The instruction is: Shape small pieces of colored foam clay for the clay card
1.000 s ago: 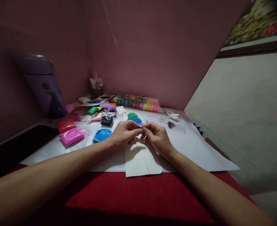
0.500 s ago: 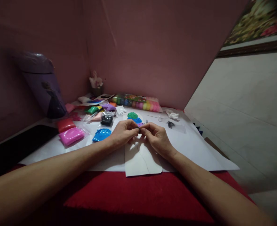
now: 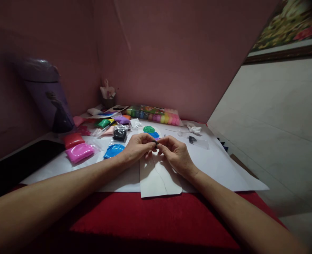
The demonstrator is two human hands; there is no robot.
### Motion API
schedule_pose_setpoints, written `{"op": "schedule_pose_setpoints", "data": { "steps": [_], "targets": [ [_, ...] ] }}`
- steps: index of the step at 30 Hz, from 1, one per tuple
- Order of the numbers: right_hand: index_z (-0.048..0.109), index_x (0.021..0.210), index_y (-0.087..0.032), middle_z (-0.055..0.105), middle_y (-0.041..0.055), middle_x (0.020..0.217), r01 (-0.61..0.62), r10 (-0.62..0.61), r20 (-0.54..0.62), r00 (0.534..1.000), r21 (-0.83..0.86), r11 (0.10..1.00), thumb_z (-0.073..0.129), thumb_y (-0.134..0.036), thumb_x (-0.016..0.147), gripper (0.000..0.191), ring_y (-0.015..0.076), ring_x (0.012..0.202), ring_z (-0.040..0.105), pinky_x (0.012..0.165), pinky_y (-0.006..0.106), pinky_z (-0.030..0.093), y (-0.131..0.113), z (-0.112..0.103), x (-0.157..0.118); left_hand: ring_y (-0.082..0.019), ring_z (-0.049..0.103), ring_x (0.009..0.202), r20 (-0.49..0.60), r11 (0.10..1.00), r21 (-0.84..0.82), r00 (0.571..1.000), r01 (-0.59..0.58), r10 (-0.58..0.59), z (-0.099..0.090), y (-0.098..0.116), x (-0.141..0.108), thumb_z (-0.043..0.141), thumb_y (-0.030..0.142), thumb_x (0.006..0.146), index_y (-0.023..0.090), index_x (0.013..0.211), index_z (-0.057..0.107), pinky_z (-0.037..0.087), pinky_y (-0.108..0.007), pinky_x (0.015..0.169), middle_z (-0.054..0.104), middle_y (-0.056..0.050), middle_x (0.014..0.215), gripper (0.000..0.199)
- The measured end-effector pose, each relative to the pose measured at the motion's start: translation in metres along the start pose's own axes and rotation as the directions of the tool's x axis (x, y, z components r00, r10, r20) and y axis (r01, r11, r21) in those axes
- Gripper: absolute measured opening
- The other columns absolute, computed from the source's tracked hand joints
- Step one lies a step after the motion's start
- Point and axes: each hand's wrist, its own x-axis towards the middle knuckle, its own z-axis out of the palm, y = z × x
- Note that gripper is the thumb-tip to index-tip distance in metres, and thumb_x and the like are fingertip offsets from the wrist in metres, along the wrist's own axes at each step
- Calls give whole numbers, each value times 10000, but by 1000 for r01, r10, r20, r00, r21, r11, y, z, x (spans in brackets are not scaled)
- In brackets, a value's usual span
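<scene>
Between the fingertips of my left hand [image 3: 140, 146] and my right hand [image 3: 175, 151] is a small piece of black clay [image 3: 156, 143]. Both hands are closed in a pinch on it, nearly touching each other. Beneath them lies a white card [image 3: 159, 180] with a thin curved line drawn on it. At the card's far end sit a textured green clay patch [image 3: 148, 129] and a blue clay patch [image 3: 154, 135]; a bit of purple shows beside my fingers, mostly hidden. A packet of black clay [image 3: 120, 134] lies beyond my left hand.
Blue [image 3: 113, 151], pink [image 3: 80, 152] and red [image 3: 73, 140] clay packets lie at left. A long multicoloured clay pack [image 3: 153, 114] rests by the wall. Black scraps on a plastic sheet [image 3: 192, 140] and a crumpled tissue [image 3: 194, 128] are at right.
Both hands stay in nearly the same place. The fingertips have shifted slightly, and more of the black clay shows between them.
</scene>
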Motion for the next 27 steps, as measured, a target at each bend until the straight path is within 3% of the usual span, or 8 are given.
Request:
{"op": "schedule_pose_setpoints", "data": {
  "steps": [18, 27],
  "targets": [
    [632, 853, -185, 653, 20, 748, 9, -9, 2, 1000, -35, 999, 622, -308, 860, 123, 136, 658, 600, 568, 262, 488, -1, -1, 0, -73, 522, 405, -3, 998, 60, 1000, 10, -9, 1, -2, 0, 643, 156, 738, 122, 762, 570, 415, -191, 389, 625, 0, 584, 84],
    [575, 957, -198, 661, 10, 749, -74, 73, 12, 997, 82, 994, 671, -366, 818, 238, 135, 601, 609, 457, 232, 486, 2, 2, 1, -71, 530, 415, -10, 1000, 6, 1000, -13, 13, 0, -1, 0, 666, 184, 738, 118, 775, 583, 416, -187, 404, 624, 6, 584, 111]
  ]
}}
